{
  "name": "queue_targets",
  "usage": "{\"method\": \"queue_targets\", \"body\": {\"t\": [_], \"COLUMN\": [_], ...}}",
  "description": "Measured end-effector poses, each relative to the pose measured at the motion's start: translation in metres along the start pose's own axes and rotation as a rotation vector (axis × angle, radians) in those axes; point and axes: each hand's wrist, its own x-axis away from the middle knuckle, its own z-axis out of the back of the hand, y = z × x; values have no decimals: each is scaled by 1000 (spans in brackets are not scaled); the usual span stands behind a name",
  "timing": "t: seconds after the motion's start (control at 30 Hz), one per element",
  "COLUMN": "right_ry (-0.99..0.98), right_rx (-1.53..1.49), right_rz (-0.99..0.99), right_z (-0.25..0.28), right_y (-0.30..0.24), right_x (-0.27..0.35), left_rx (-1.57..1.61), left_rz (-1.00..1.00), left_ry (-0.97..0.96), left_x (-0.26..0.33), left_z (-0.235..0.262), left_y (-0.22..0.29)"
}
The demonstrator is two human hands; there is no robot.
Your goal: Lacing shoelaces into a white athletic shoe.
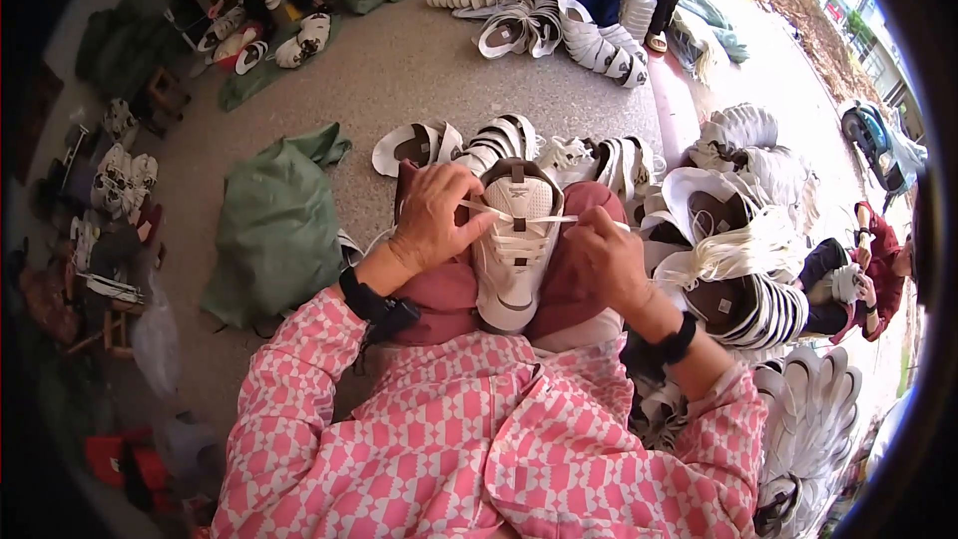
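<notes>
A cream shoe upper (pixel 507 284) with brown lace loops and a brown collar lining lies between my knees, its toe toward me. A white shoelace (pixel 547 221) runs across its tongue through one of the loops, pulled out to both sides. At the shoe's left, my left hand (pixel 435 212) is closed, pinching one side of the lace. My right hand (pixel 611 258) pinches the lace's other side, just right of the shoe. The lace's tips are hidden by my fingers.
Stacked shoe uppers (pixel 743 299) crowd my right side, with a bundle of white laces (pixel 748 258) on them. More uppers (pixel 497 145) lie beyond my knees. A green sack (pixel 274 230) stands at the left. Other people sit farther off, one in red (pixel 883 274) at the right.
</notes>
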Motion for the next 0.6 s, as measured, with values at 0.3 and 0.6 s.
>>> {"method": "queue_targets", "body": {"t": [0.3,0.6], "right_ry": [-262,-8], "right_rx": [-1522,-1518], "right_rz": [-1215,-1187], "right_z": [-1,-26], "right_y": [-9,-9], "right_x": [-16,-18], "left_rx": [-85,-254], "left_rz": [123,-289], "left_ry": [-36,-184], "left_x": [-1,-7], "left_z": [-2,-3], "left_y": [4,4]}}
